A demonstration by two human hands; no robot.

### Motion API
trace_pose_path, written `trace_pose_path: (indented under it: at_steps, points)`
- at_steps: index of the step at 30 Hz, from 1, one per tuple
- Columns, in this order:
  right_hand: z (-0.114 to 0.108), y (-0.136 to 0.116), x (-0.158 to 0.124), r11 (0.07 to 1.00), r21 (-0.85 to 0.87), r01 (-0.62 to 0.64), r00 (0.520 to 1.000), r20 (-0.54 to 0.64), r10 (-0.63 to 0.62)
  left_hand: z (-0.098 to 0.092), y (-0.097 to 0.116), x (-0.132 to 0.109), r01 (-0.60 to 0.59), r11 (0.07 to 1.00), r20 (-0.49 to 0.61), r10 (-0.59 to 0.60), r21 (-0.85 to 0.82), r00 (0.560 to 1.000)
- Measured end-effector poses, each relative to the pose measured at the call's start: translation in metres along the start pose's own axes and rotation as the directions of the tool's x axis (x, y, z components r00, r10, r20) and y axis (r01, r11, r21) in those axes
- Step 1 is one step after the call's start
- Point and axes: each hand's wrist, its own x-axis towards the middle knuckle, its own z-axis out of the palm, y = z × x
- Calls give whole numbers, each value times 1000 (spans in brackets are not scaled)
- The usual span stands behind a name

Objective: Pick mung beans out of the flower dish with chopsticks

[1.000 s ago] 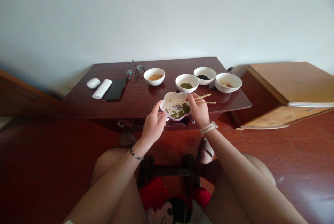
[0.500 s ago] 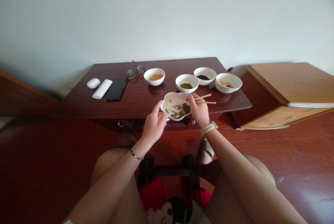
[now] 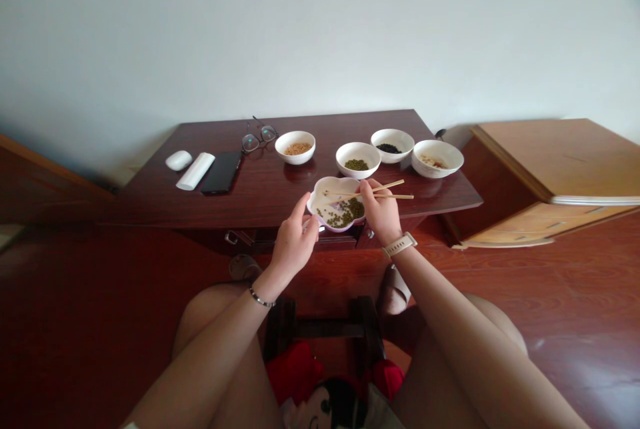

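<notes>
My left hand (image 3: pixel 295 239) grips the left rim of a scalloped white and pinkish bowl (image 3: pixel 337 226) at the table's front edge. Small green beans (image 3: pixel 345 213) lie in its lower and right part. A pair of wooden chopsticks (image 3: pixel 393 190) is held in my right hand (image 3: pixel 381 212), above the bowl's right side, with the tips pointing left over the bowl. Just behind stands a white bowl (image 3: pixel 359 172) with green beans. To its right are a white bowl (image 3: pixel 393 157) of black beans and a patterned bowl (image 3: pixel 439 169) with pale and reddish bits.
A white bowl (image 3: pixel 296 157) of tan grains stands left of the middle. Glasses (image 3: pixel 260 139), a black phone (image 3: pixel 222 173), a white long case (image 3: pixel 196 171) and a white rounded object (image 3: pixel 179 160) lie on the left of the dark table (image 3: pixel 270 199). A wooden cabinet (image 3: pixel 560 155) is at the right.
</notes>
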Motion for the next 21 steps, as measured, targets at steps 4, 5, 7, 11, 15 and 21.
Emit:
trace_pose_path:
  at_steps: [4, 5, 7, 11, 15, 21]
  points:
    - [0, 1, 0, 1000, 1, 3, 1000, 6, -3, 0, -1, 0, -11, 1000, -1, 11, -1, 1000]
    - [0, 1, 0, 1000, -1, 3, 1000, 7, -3, 0, -1, 0, -12, 1000, -2, 12, -4, 1000]
    - [0, 1, 0, 1000, -3, 7, 1000, 9, -6, 0, -1, 0, -13, 1000, -5, 13, -8, 1000]
    - [0, 3, 1, 1000, -1, 7, 1000, 9, -7, 0, -1, 0, -15, 1000, -1, 15, -10, 1000]
    - [0, 2, 0, 1000, -10, -4, 1000, 8, 4, 0, -1, -1, -13, 1000, 2, 13, -7, 1000]
    - [0, 0, 0, 1000, -7, 2, 1000, 8, -2, -1, -1, -1, -19, 1000, 6, 19, 6, 1000]
